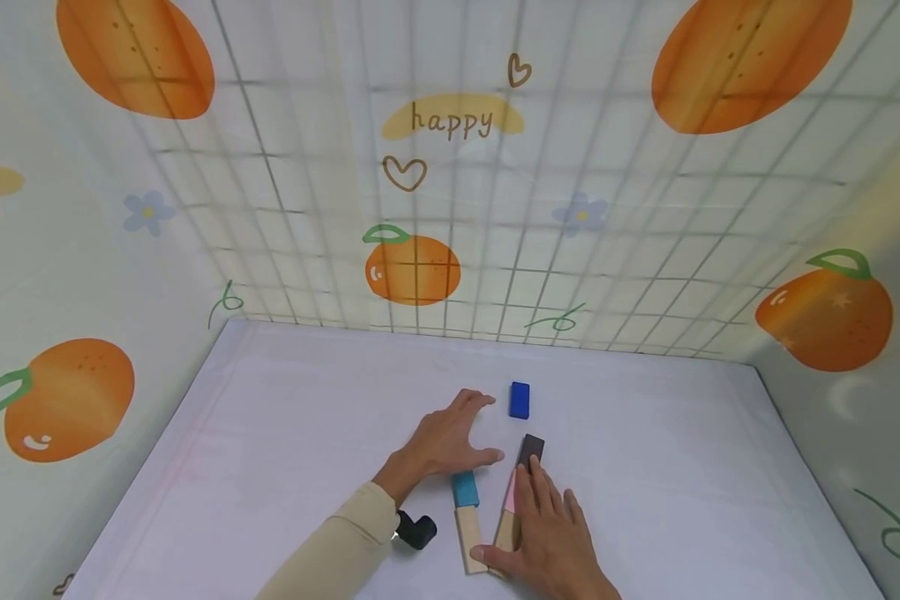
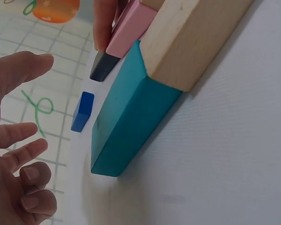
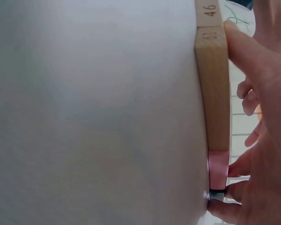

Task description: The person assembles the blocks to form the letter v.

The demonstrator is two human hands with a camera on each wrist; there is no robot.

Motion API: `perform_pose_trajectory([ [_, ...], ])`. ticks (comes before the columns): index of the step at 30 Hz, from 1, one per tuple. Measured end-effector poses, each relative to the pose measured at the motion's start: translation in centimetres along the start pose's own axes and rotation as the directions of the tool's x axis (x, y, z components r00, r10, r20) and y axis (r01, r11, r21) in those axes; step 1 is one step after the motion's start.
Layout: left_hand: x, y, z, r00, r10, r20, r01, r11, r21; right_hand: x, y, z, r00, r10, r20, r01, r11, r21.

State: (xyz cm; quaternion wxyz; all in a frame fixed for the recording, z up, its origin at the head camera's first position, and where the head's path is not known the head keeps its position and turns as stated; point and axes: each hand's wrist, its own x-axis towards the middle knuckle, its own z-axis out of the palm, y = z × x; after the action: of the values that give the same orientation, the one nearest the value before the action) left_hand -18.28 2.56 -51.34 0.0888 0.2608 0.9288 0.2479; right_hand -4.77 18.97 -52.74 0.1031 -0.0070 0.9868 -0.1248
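My left hand (image 1: 444,437) is held with thumb and fingers spread, just beyond the teal block (image 1: 465,489), and nothing is between its fingers. The teal block meets the end of a plain wooden block (image 1: 468,537). A second row runs beside it: another wooden block (image 3: 213,93), a pink block (image 3: 218,169) and a black block (image 1: 532,449). My right hand (image 1: 558,533) lies along that second row, fingertips at the pink and black blocks. Its thumb touches the near end, where the two wooden blocks, marked with numbers, meet. The rows form a narrow V.
A dark blue block (image 1: 520,400) lies alone on the white tabletop (image 1: 307,400), beyond both hands. A black device (image 1: 416,531) sits at my left wrist. Fabric walls (image 1: 292,242) printed with oranges enclose the table at the back and sides.
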Motion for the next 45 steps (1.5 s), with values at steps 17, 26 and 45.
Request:
perform_pose_trajectory([
  [17, 2.1, 0.3, 0.3, 1.000, -0.016, 0.018, 0.016, 1.000, -0.019, -0.1, -0.1, -0.3, 1.000, 0.003, 0.009, -0.003, 1.000, 0.007],
  [26, 2.5, 0.3, 0.7, 0.999, -0.034, 0.005, 0.034, 0.998, -0.047, 0.1, 0.0, 0.1, 1.000, 0.021, 0.019, -0.021, 1.000, 0.011],
  [45, 4.7, -0.4, 0.9, 0.998, 0.045, 0.040, -0.045, 0.999, -0.004, -0.1, 0.0, 0.2, 1.000, 0.019, 0.013, -0.019, 1.000, 0.014],
])
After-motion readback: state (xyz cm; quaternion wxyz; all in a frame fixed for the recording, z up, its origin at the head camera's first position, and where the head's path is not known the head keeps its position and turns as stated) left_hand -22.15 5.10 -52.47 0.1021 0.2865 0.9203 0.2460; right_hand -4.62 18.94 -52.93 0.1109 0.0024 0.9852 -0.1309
